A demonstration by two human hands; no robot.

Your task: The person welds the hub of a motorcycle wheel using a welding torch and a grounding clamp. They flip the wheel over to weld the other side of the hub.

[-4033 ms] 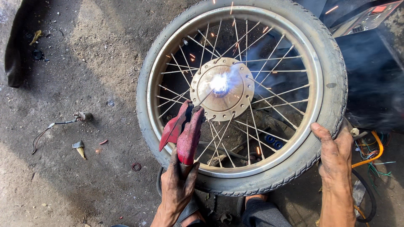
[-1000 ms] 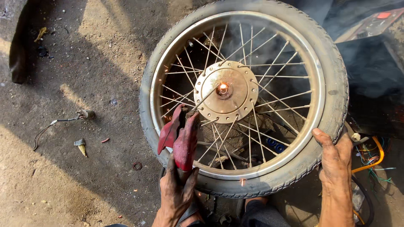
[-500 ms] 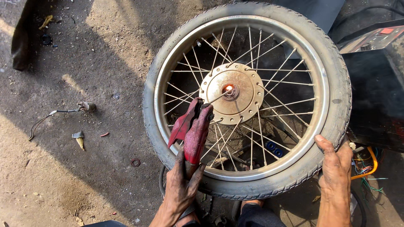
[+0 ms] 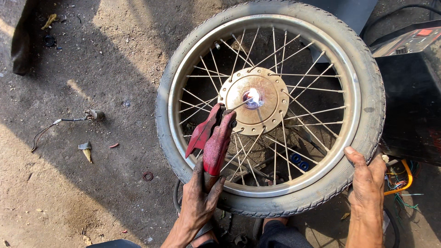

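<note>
A spoked motorcycle wheel (image 4: 275, 193) with a black tyre lies flat on the ground. My left hand (image 4: 200, 202) grips a red welding electrode holder (image 4: 216, 138) over the spokes. Its thin rod reaches the round metal hub (image 4: 271, 115), where a bright arc glows at the centre. My right hand (image 4: 367, 179) rests on the tyre's lower right edge, fingers over the rubber.
A dark welding machine box (image 4: 411, 96) stands to the right of the wheel. Coloured wires (image 4: 399, 183) lie by my right hand. On the dirt ground at left are a small cable with a plug (image 4: 69, 121), a rubber ring (image 4: 148, 176) and scraps.
The arc at the hub has flared bright again after dimming to a small glow. Both hands stay in about the same places on the holder and tyre.
</note>
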